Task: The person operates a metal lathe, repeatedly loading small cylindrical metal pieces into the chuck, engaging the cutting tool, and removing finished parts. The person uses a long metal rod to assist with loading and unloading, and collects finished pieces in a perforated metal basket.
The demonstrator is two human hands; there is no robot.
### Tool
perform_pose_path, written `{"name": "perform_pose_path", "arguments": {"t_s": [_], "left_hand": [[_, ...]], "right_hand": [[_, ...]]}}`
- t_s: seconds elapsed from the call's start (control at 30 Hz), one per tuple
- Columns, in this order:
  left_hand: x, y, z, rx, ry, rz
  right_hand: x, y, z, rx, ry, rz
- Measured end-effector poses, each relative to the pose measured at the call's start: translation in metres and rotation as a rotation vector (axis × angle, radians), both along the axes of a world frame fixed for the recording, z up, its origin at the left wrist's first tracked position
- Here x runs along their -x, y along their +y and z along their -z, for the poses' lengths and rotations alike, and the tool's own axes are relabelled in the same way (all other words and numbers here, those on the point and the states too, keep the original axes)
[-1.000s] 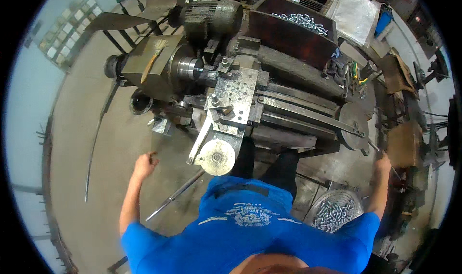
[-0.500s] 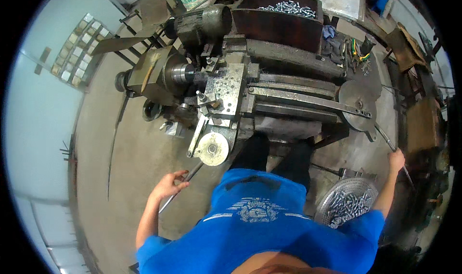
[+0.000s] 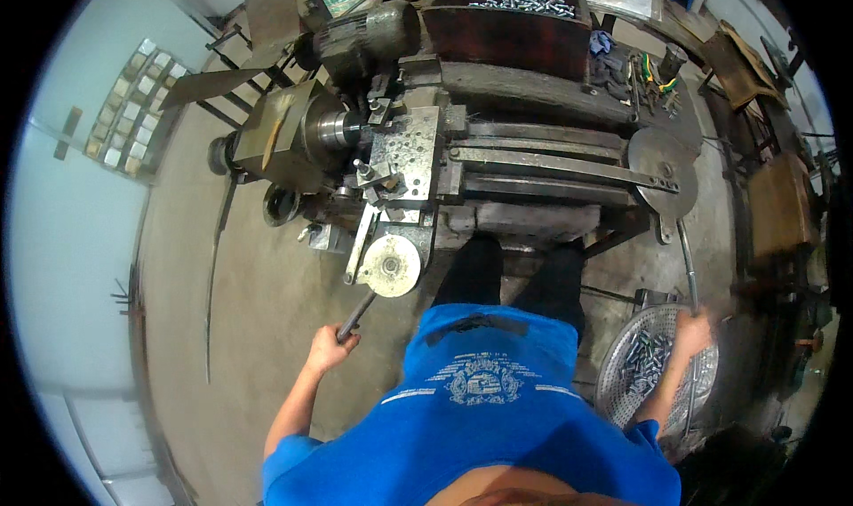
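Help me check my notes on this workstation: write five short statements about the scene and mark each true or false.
1. The left hand grips a lever beside the pale round disc. True.

2. The right hand is empty. False: the right hand is closed around a metal rod.

3. The dark red box behind the machine holds small metal pieces. True.

4. The perforated basin has nothing in it. False: the perforated basin holds small shiny parts.

5. The person's shirt is plain red. False: the shirt is blue with white print.
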State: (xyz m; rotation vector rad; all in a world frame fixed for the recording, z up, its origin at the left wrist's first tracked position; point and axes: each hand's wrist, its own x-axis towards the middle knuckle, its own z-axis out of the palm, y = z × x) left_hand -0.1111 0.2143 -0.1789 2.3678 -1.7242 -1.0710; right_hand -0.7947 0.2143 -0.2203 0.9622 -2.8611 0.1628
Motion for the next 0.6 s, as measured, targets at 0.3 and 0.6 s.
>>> {"name": "perform_pose_path", "arguments": {"t_s": [0.3, 0.6], "left_hand": [[-0.001, 0.001, 0.004, -0.010, -0.022, -0.052], [0.024, -0.050, -0.022, -0.103, 0.056, 0.213]], "right_hand": [[-0.020, 0.008, 0.006, 0.018, -0.021, 0.008], [-0.002, 0.031, 0.003, 0.135, -0.364, -0.039]]}}
